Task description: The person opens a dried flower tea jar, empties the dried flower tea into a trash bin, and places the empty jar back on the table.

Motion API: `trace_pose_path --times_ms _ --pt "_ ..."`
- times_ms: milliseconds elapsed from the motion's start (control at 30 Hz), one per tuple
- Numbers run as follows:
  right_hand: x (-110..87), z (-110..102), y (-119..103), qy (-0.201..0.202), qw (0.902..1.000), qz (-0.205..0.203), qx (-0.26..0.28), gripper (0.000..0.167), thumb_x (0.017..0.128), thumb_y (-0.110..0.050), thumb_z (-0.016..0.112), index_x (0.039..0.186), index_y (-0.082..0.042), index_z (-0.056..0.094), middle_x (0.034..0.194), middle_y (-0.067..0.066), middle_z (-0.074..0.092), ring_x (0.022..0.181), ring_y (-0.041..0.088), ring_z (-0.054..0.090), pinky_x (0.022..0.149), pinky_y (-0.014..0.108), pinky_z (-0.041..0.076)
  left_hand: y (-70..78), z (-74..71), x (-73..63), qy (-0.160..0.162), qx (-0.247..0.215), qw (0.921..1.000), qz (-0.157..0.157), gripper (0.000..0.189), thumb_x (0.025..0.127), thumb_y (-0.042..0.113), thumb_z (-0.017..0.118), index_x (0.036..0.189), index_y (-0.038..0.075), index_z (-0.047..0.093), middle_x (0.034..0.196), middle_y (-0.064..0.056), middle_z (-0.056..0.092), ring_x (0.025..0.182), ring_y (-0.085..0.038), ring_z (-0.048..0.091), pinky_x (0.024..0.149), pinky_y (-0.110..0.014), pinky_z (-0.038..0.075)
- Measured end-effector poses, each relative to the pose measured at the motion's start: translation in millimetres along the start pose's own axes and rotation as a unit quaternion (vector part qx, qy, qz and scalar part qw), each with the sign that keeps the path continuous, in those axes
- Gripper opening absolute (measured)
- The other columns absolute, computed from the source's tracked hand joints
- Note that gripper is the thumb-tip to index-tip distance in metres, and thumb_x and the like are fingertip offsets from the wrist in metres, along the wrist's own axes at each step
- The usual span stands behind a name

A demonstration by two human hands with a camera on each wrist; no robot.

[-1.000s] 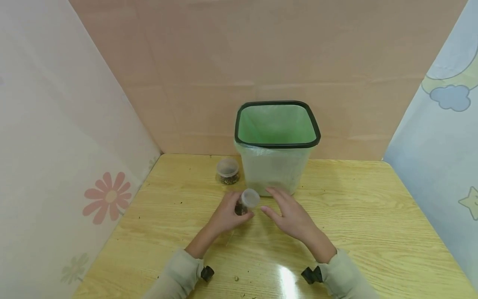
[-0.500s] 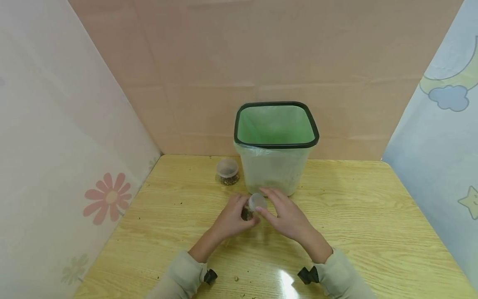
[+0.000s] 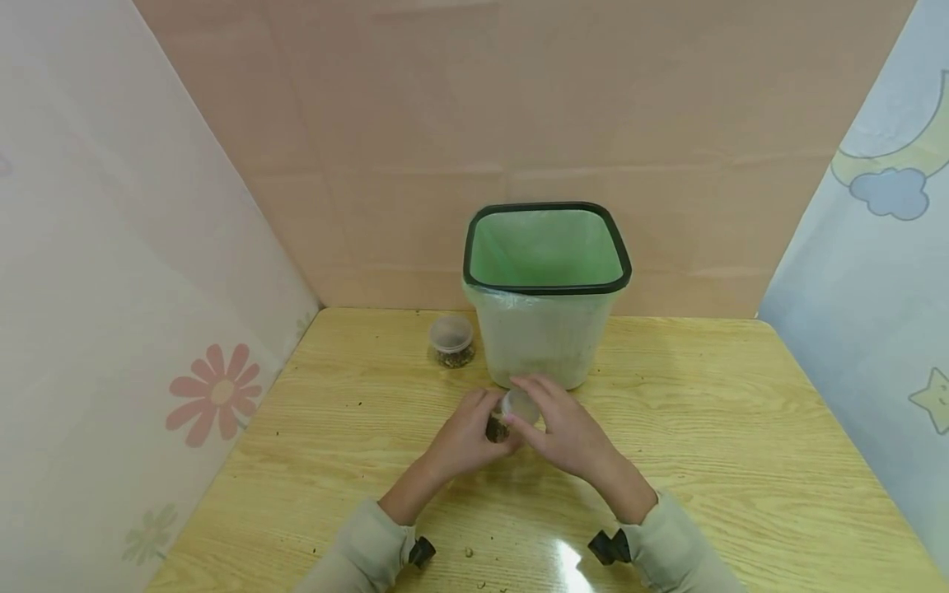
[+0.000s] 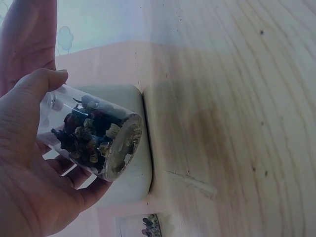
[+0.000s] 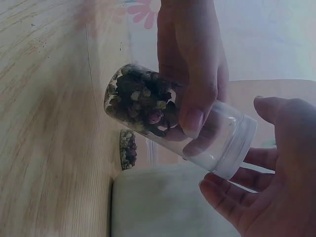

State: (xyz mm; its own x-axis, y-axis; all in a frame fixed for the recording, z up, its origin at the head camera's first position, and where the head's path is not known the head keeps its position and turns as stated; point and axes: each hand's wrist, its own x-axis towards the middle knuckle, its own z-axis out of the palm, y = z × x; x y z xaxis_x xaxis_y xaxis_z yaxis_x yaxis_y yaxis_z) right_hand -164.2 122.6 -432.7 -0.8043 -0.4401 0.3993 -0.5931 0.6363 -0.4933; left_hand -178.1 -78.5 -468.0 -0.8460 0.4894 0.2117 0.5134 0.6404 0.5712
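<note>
A clear plastic jar stands tilted to the right in front of the bin. Dried flower buds, dark and pale, fill its lower part in the left wrist view. My left hand grips the jar's body, thumb on the near side and fingers behind. Over its top sits a translucent lid. Around that lid my right hand curves; in the right wrist view its fingertips touch the lid's rim, while the thumb lies close to the opposite edge.
A second jar with dried contents stands at the back, left of the bin. The bin has a black rim and green liner. Small crumbs lie on the wooden table. Walls enclose the back and both sides.
The jar has moved right and slightly nearer in my left hand. My right hand has come in from beside it, and its fingers now reach round the lid.
</note>
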Motion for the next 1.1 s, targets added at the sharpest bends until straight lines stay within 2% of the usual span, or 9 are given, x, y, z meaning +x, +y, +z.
trace_pose_path --times_ms 300,533,867,1100 --pt "0.7 2.7 0.4 -0.008 1.0 -0.005 -0.001 0.049 0.099 -0.037 0.066 0.138 -0.009 0.058 0.131 0.008 0.061 0.121 0.025 0.058 0.099 0.047 0.051 0.1 2.2 -0.2 -0.001 0.022 0.9996 0.015 0.049 0.092 0.039 0.071 0.133 0.016 0.058 0.122 0.001 0.06 0.118 -0.019 0.053 0.095 -0.037 0.052" --pt "0.4 1.3 -2.0 -0.018 0.9998 -0.001 -0.001 0.046 0.1 -0.034 0.065 0.137 -0.007 0.06 0.129 0.008 0.061 0.12 0.025 0.058 0.098 0.047 0.051 1.4 0.7 0.9 0.004 0.013 0.9996 0.023 0.039 0.089 0.038 0.074 0.12 0.019 0.062 0.117 0.005 0.064 0.116 -0.016 0.057 0.095 -0.035 0.051" --pt "-0.6 2.0 -4.5 -0.012 0.9993 -0.029 -0.019 0.05 0.099 -0.032 0.067 0.137 -0.001 0.06 0.127 0.009 0.06 0.116 0.024 0.059 0.095 0.045 0.053 2.0 -5.1 2.2 -0.01 0.028 0.9985 0.046 0.048 0.086 0.036 0.076 0.126 0.012 0.064 0.118 0.003 0.067 0.111 -0.014 0.06 0.095 -0.033 0.052" --pt "-0.2 1.3 -3.4 -0.019 0.9989 -0.04 -0.012 0.049 0.098 -0.029 0.068 0.138 -0.001 0.06 0.128 0.008 0.059 0.115 0.023 0.059 0.094 0.042 0.054 2.1 -9.2 2.1 -0.015 0.025 0.9974 0.066 0.043 0.086 0.035 0.076 0.12 0.012 0.064 0.107 0.005 0.066 0.098 -0.01 0.06 0.086 -0.029 0.053"
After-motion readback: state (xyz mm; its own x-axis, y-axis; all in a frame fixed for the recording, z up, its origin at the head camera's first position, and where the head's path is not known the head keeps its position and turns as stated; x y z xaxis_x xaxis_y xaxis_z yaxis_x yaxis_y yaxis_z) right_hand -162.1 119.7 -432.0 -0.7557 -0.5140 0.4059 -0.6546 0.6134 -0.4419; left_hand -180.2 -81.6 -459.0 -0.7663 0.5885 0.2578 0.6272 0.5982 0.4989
